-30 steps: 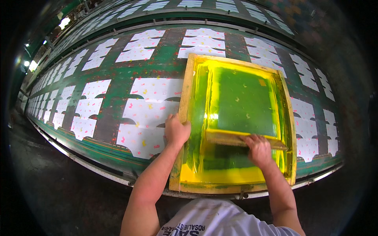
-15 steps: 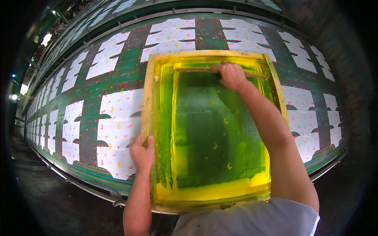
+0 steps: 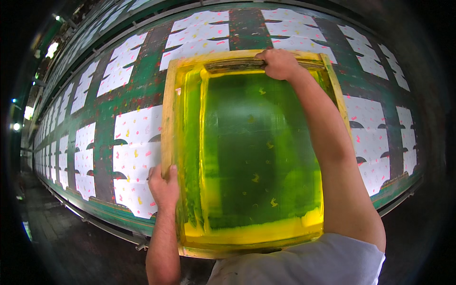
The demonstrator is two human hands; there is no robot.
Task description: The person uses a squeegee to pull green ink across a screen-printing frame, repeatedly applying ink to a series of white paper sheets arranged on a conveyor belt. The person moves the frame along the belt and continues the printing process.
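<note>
Far left — glowing round lamp (image 3: 16, 127), bright patch (image 3: 52, 50) higher up; lower left — dark floor (image 3: 71, 249).

Wears lt. grey shirt (image 3: 299, 261) w/ short R slv. (image 3: 361, 251) (whiter edge), L hand (image 3: 164, 188) & R hand (image 3: 281, 64) bare.

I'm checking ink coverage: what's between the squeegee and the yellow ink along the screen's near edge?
The head view shows green mesh with small yellow motifs between the squeegee and yellow ink; the right arm hides some mesh.

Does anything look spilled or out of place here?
Only mildly: the green table is speckled red between the white sheets, which looks stray, perhaps old stains. Yellow ink also smears the wooden frame. Nothing looks broken.
</note>
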